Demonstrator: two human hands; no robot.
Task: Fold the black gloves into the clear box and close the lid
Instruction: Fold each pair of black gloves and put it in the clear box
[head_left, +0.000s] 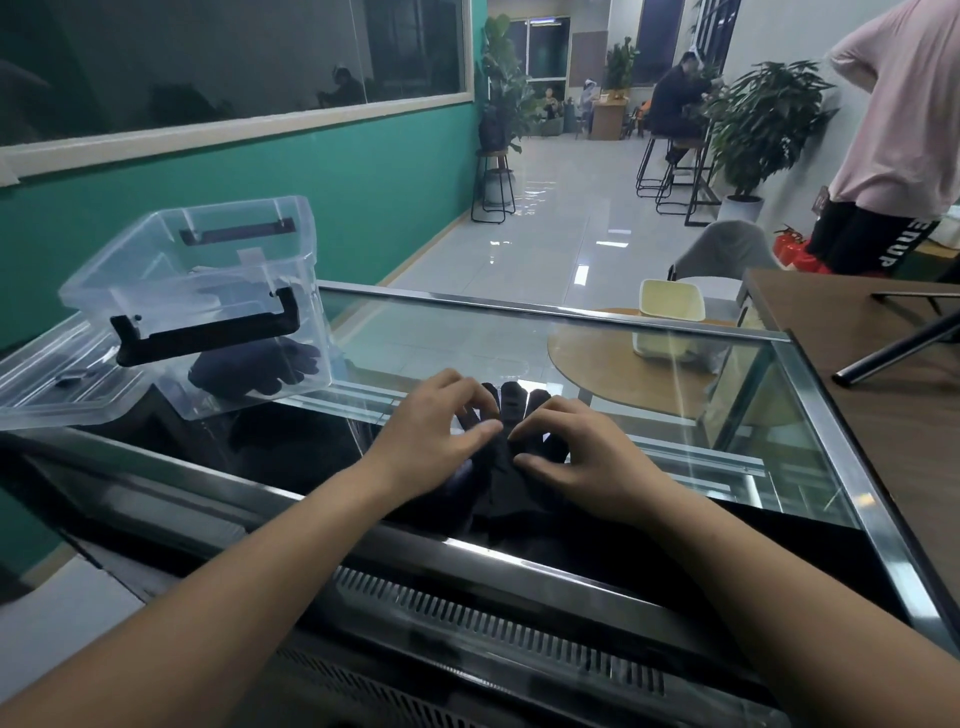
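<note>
A black glove (511, 402) lies flat on the glass counter top (623, 395), fingers pointing away from me. My left hand (436, 431) and my right hand (576, 457) both rest on it with fingers curled, pinching the fabric near its middle. The clear box (208, 280) stands open at the left of the counter, black handles on its sides. Another black glove (260, 366) lies inside it against the near wall. The clear lid (57, 374) lies flat to the left of the box.
A dark wooden table (883, 374) with a black tripod leg adjoins the counter on the right. Beyond the glass stand a round wooden table and a cream bin (670, 317). A person in a pink shirt stands at the far right.
</note>
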